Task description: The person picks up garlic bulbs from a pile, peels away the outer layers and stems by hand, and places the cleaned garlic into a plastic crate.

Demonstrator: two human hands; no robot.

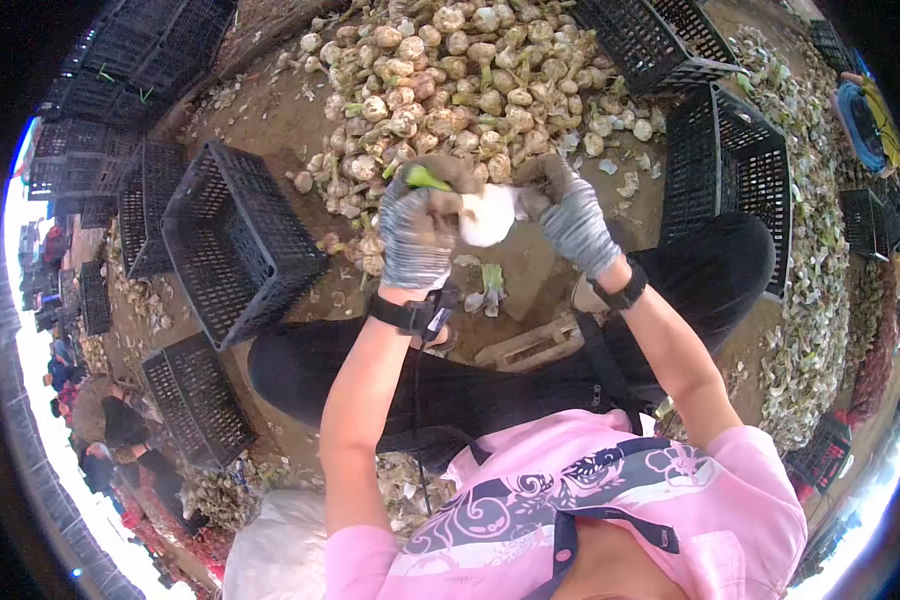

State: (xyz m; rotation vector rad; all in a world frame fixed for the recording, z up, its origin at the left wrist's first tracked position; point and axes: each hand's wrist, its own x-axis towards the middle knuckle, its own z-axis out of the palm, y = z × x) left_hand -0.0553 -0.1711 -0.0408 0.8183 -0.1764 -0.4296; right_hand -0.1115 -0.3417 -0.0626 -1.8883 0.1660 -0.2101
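A white garlic bulb [488, 217] with a green stem [426, 179] is between my two gloved hands. My left hand [420, 225], in a grey striped glove with brown, soiled fingers, is closed around the stem side of the bulb. From the other side my right hand [570, 210], gloved the same way, pinches at the bulb's edge, where a pale bit of skin shows; its fingertips are partly blurred. Just beyond both hands lies a large heap of garlic bulbs [460, 90]. Below them, loose peeled leaves [491, 285] rest on the ground.
A black plastic crate [240, 240] stands at the left, with another [195, 400] below it. More crates [725, 170] stand at the right and top. Garlic skins [810, 300] cover the ground at far right. Several people [120, 430] are at far left. A wooden piece [530, 347] lies between my legs.
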